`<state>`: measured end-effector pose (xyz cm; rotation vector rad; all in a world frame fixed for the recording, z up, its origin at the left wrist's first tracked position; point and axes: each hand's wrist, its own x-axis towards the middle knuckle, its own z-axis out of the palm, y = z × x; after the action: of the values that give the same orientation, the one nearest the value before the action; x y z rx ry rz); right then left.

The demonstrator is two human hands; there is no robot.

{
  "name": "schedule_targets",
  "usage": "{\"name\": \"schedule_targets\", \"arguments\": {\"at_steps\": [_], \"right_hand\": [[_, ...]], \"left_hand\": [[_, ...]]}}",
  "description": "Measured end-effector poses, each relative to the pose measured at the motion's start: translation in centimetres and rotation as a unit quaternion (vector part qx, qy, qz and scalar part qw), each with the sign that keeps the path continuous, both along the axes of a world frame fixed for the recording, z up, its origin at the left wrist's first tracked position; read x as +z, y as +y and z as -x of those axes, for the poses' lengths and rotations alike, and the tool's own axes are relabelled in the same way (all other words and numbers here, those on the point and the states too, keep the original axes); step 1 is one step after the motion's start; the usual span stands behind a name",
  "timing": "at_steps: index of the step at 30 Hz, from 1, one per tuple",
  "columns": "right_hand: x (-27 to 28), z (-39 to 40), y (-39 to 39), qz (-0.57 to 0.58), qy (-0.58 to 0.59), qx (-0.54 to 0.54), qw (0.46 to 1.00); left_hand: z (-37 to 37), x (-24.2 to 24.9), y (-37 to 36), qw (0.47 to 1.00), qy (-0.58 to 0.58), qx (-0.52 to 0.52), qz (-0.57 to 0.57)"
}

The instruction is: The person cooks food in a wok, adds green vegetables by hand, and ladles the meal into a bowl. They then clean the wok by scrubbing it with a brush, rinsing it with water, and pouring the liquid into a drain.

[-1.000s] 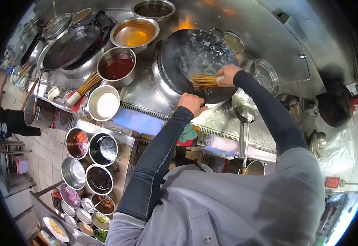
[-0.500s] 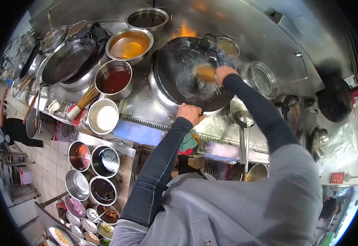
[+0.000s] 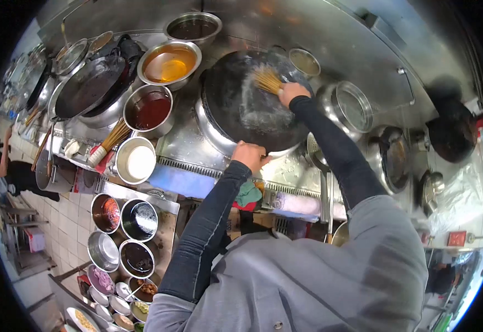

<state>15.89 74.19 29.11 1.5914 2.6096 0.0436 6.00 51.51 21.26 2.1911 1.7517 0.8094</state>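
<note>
My right hand (image 3: 293, 92) is closed on a bamboo brush (image 3: 267, 79), whose splayed bristles touch the inside of a large black wok (image 3: 225, 91) on the stove. Water with pale foam lies in the wok below the bristles. At the wok's near edge, my left hand (image 3: 250, 156) is closed around the rim or its handle; the fingers hide which. Just left of the wok stand a steel pot of dark red liquid (image 3: 152, 110) and a bowl of amber liquid (image 3: 170, 62).
A second bamboo brush (image 3: 108, 145) leans beside a pot of white contents (image 3: 136, 160). More woks (image 3: 91, 87) stand at the left. A ladle and strainer (image 3: 325, 182) lie right of my left hand. Sauce pots (image 3: 138, 258) fill the lower left. Another person's arm (image 3: 4, 152) shows at far left.
The brush in my right hand has moved up and left within the wok. My left hand has shifted slightly left. The flame behind the wok no longer shows.
</note>
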Motion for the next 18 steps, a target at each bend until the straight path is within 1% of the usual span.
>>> {"name": "schedule_targets", "arguments": {"at_steps": [1,2,3,4,6,8,10,11,13,14,15,16,18], "right_hand": [[-1.1,-0.5,-1.3,0.009,0.058,-0.029,0.998],[-1.8,-0.4,-3.8,0.018,0.027,-0.027,0.999],[-1.5,-0.2,-7.3,0.047,0.098,-0.033,0.993],[-2.6,0.2,-9.1,0.059,0.167,0.045,0.983],[-0.8,2.9,-11.3,0.064,0.311,0.055,0.947],[-2.1,5.5,-7.2,0.038,0.393,-0.008,0.919],[-2.1,6.6,-3.9,0.030,0.425,-0.142,0.894],[-2.8,7.1,-4.3,0.010,0.469,-0.133,0.873],[-4.1,6.6,-7.5,0.027,0.455,-0.025,0.890],[-4.1,4.9,-10.0,0.080,0.462,0.041,0.882],[-3.2,2.7,-12.4,0.092,0.456,0.088,0.881],[-3.5,1.4,-12.9,0.115,0.452,0.110,0.877],[-1.3,0.8,-10.7,0.130,0.418,0.120,0.891]], "left_hand": [[-0.3,0.4,-0.4,1.000,0.009,0.007,0.002],[-0.2,1.1,0.3,1.000,0.025,0.009,-0.007],[-0.5,-0.3,0.7,0.999,-0.011,0.012,-0.038],[-0.6,-0.1,0.7,0.998,0.000,0.019,-0.053],[-0.7,0.7,0.6,0.999,0.000,0.023,-0.024],[-0.8,1.0,0.4,1.000,-0.007,0.020,-0.001],[-0.7,1.0,0.2,0.999,-0.019,0.011,-0.037],[-0.7,1.0,0.5,1.000,-0.005,0.019,-0.014],[-0.5,1.0,-0.3,0.999,0.013,0.033,0.017],[-0.5,1.1,-0.2,0.999,0.019,0.038,0.021],[-0.4,1.2,-0.1,0.999,0.026,0.040,0.025],[-0.4,1.2,0.4,0.998,0.031,0.048,0.017],[-0.8,0.7,0.5,0.999,-0.015,0.015,-0.045]]}}
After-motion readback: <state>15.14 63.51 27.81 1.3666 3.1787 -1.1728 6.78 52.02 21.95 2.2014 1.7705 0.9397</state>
